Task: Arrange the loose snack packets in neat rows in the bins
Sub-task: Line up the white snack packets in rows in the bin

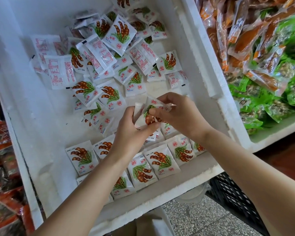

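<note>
**Both hands holding a small stack of packets over the white bin**

At the far left edge, red packets (2,167) are lying in a dark pile, partly cut by the frame. Just beside them the white foam bin (46,126) is taking most of the view. In its far half, the loose packets (119,31) are lying in a disordered heap, some face up with the brown pod picture and some showing the printed back. Along the near wall, the near rows (160,161) are lying overlapped like tiles, partly hidden under the forearms.

Above the near right part of the bin, the left hand (131,132) is gripping the held packets (147,115) from below, with its fingers curled round the lower end of the stack. The right hand (177,114) is pinching the upper end of the same stack between thumb and bent fingers. How many packets are in the stack, I cannot tell.

To the right, the second foam bin (271,133) is touching the first one, and orange packets (237,40) and green packets (283,92) are filling it. Under its near corner a black crate (232,193) is standing on the speckled floor (194,220).
</note>
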Motion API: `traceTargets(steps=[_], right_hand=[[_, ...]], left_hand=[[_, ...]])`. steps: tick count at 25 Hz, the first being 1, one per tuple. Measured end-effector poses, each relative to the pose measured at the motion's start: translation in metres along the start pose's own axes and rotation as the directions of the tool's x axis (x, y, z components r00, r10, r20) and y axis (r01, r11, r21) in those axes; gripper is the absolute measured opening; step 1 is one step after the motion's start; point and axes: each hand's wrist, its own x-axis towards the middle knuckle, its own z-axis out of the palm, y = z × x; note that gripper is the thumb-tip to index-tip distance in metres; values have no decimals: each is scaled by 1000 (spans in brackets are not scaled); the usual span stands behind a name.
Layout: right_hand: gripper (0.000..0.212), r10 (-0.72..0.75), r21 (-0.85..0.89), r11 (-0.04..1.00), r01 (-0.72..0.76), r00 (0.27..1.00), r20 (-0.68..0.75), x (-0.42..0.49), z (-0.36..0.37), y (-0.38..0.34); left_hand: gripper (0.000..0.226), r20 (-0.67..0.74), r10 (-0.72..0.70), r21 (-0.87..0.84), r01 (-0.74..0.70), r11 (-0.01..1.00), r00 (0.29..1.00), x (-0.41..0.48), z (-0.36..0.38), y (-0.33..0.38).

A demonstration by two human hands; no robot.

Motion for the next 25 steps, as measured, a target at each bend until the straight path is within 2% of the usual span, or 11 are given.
traceTargets(steps=[3,5,6,9,11,14,16,21,25], right_hand=[[24,70,113,991,-72,997,18,-2,-4,4],[19,108,206,973,-105,994,-2,-1,-15,5],[18,99,157,983,-90,994,-48,0,-24,4],[26,-20,-222,975,-17,986,-163,10,-51,2],[34,-67,-466,885,21,994,-82,17,-63,4],[34,65,-680,732,40,990,127,25,-65,12],[33,123,-708,703,69,968,217,29,-62,18],[19,164,-704,704,91,944,286,37,-59,21],[33,207,-702,705,100,918,338,36,-60,28]], left_hand=[[17,-33,-38,-72,35,997,999,-2,-4,-5],[21,-100,-43,-83,35,996,994,-1,-8,-8],[22,-129,-42,-92,31,995,991,0,-10,-7],[22,-139,2,-111,-18,994,990,1,-15,-2],[24,-120,23,-106,-36,994,993,1,-15,1],[27,-86,14,-117,-24,993,996,2,-8,3],[26,-54,0,-122,-7,993,999,2,-2,3],[29,-6,-43,-96,43,994,999,4,7,0],[31,-14,-56,-108,55,993,998,5,11,-4]])
